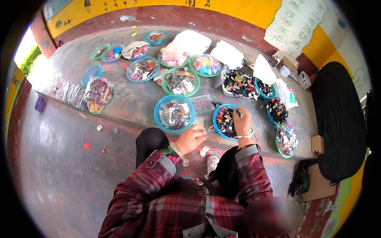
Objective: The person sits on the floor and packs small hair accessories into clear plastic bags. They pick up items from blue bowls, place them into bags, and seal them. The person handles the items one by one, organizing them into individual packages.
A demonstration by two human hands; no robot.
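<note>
Blue baskets [156, 119] crowd the left hand [191, 139], pinching a pale loop [211, 128], and the right hand [242, 123], grip unclear.

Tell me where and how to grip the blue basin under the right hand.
Grip the blue basin by its left rim, probably best from the left: that curved edge is exposed, while the right hand covers part of the right side.
</note>
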